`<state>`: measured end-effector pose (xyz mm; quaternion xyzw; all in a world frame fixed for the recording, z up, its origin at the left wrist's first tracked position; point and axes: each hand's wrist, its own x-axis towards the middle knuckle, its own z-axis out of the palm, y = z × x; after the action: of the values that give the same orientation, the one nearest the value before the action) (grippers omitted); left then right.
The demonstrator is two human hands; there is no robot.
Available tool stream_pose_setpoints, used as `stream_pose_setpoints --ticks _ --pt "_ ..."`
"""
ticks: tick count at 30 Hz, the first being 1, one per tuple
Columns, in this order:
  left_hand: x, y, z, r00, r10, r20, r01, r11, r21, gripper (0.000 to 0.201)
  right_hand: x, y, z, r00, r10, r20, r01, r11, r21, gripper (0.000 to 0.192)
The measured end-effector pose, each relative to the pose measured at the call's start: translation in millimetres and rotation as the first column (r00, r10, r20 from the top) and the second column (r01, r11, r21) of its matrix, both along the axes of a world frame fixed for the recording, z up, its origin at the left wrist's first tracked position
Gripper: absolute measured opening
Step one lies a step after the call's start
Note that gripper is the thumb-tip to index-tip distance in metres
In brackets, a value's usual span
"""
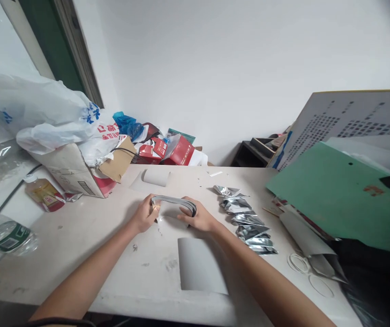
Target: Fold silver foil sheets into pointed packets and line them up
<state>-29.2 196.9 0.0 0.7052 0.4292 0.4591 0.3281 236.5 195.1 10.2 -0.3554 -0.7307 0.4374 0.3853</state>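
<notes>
Item: stack of grey bags (173,203), flat and bent into a shallow arch, sitting at the middle of the table (89,236) between both hands. The left hand (145,215) is gripping its left end, fingers clamped on the edge; the right hand (200,219) is pressing its right end, fingers curled over the top and closed on it. Just in front, nearer the person, a single grey sheet (200,263) is lying flat. Behind the stack, a curled grey sheet (154,177) is resting. To the right, a row of silver foil pouches (246,218) is running along the table. Further right, a green folder (345,195) is leaning over clutter, with white rubber bands (299,262) lying below it. Far left, a cardboard box (68,170) under white plastic bags (45,118), a small bottle (43,194) and a clear water bottle (4,234) are lying.
</notes>
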Motion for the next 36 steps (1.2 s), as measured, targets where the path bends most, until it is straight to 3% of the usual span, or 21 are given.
stream_pose_setpoints --ticks 7,16,20,25,32,36 --pt "36.8 6.1 -19.4 0.96 0.164 0.225 -0.157 0.986 -0.049 0.021 -11.7 -4.7 -5.5 0.995 -0.086 0.053 0.079 0.99 0.116 0.057" --pt "38.1 7.4 -13.7 0.958 0.156 0.239 -0.154 0.988 -0.027 0.026 -11.8 0.0 -12.3 0.995 -0.069 0.073 0.055 0.983 0.176 0.078" --pt "39.2 10.5 -14.9 0.962 0.173 0.211 -0.174 0.985 -0.015 0.023 -13.2 1.8 -12.3 0.995 -0.071 0.074 0.057 0.982 0.183 0.08" --pt "29.8 9.0 -14.9 0.979 0.17 0.111 -0.172 0.985 0.007 0.017 -6.1 -1.0 -5.2 0.994 -0.092 0.066 0.08 0.982 0.171 0.067" --pt "4.3 -8.8 4.8 0.998 0.017 -0.062 -0.019 1.0 -0.018 0.016 3.0 -8.6 -4.0 0.986 -0.169 0.014 0.167 0.983 0.075 0.047" --pt "-2.8 -15.8 12.3 0.992 -0.023 -0.124 0.018 0.999 -0.045 0.009 0.7 -14.3 -6.3 0.987 -0.161 0.003 0.161 0.986 0.035 0.053"
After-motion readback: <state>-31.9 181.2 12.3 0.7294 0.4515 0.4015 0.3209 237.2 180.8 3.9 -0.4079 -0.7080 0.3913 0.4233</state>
